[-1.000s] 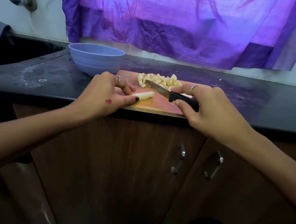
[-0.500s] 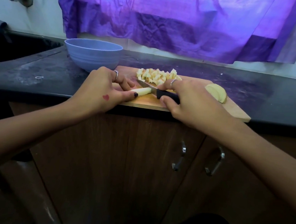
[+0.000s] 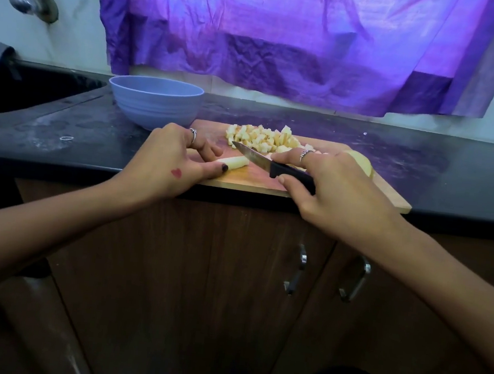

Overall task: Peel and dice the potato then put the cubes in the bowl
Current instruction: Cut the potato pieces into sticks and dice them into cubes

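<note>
left hand fingers pin potato strip w/ thumb, right hand grips knife beside it.

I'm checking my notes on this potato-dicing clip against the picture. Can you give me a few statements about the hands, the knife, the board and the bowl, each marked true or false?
1. The right hand grips the knife by its black handle. True.
2. The potato cubes are already in the bowl. False: they lie piled on the cutting board; no cubes show in the bowl, though its inside is hidden.
3. The left hand holds down a potato strip on the board. True.
4. The bowl stands to the right of the board. False: it stands at the board's far left corner, on the counter.
5. The knife blade is cutting through the strip. False: the blade sits just right of the strip's end.
</note>
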{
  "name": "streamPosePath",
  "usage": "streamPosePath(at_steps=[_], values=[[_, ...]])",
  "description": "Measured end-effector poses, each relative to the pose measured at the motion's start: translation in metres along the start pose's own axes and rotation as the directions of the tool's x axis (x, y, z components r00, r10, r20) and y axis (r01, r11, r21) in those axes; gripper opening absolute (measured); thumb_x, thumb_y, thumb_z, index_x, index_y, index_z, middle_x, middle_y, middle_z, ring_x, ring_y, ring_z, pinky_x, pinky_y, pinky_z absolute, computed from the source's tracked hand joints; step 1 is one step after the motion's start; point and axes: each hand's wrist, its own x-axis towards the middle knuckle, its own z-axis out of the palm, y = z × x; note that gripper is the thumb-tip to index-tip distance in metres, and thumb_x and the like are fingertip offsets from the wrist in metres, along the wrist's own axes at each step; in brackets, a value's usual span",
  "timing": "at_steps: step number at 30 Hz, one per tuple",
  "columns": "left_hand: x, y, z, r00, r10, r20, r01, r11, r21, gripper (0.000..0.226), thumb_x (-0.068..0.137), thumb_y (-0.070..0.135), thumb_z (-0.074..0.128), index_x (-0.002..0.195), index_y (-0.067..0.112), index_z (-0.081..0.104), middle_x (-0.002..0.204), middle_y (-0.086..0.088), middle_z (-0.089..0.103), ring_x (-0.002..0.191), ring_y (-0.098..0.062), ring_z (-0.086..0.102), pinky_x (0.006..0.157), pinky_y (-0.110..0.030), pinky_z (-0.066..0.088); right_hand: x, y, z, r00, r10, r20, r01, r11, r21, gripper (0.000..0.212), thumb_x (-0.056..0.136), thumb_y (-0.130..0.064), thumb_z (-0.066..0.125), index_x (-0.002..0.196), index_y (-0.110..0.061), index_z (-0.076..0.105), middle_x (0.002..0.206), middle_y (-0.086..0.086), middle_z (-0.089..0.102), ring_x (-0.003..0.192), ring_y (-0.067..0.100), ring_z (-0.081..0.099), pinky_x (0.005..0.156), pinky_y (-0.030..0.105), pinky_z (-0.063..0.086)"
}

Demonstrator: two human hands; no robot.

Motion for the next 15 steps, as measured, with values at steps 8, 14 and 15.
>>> streamPosePath(at_steps=[8, 14, 15], values=[[0.002, 0.001, -0.001, 1.000, -0.004, 0.012, 0.004, 1.000, 0.002, 0.011, 0.079, 0.022, 0.077, 0.083, 0.012, 0.077, 0.097, 0.009, 0.070, 0.094, -0.004, 0.062, 0.085, -0.021, 0.043, 0.019, -0.004, 0.007, 0.996, 0.036, 0.083, -0.040, 0.998, 0.045, 0.032, 0.094, -0.030, 0.055, 0.126, -0.029, 0.058, 0.107, 0.003, 0.066, 0.098, 0.020, 0.059, 0.079, 0.034, 0.049], [0.001, 0.001, 0.001, 1.000, -0.013, -0.011, 0.014, 1.000, 0.013, 0.011, 0.079, 0.022, 0.076, 0.081, 0.011, 0.076, 0.096, 0.010, 0.070, 0.096, -0.008, 0.062, 0.087, -0.026, 0.045, 0.004, -0.001, 0.001, 0.992, 0.022, 0.122, -0.015, 0.998, -0.059, 0.034, 0.096, -0.032, 0.051, 0.130, -0.030, 0.055, 0.104, 0.002, 0.065, 0.097, 0.020, 0.058, 0.074, 0.032, 0.047], [0.001, 0.001, 0.001, 1.000, -0.018, -0.015, 0.018, 1.000, 0.012, 0.011, 0.079, 0.022, 0.076, 0.082, 0.011, 0.076, 0.097, 0.009, 0.070, 0.096, -0.008, 0.062, 0.086, -0.025, 0.044, 0.000, 0.001, -0.002, 0.993, 0.032, 0.110, -0.023, 0.996, -0.085, 0.034, 0.096, -0.033, 0.050, 0.130, -0.031, 0.055, 0.102, 0.001, 0.064, 0.099, 0.021, 0.057, 0.074, 0.033, 0.047]])
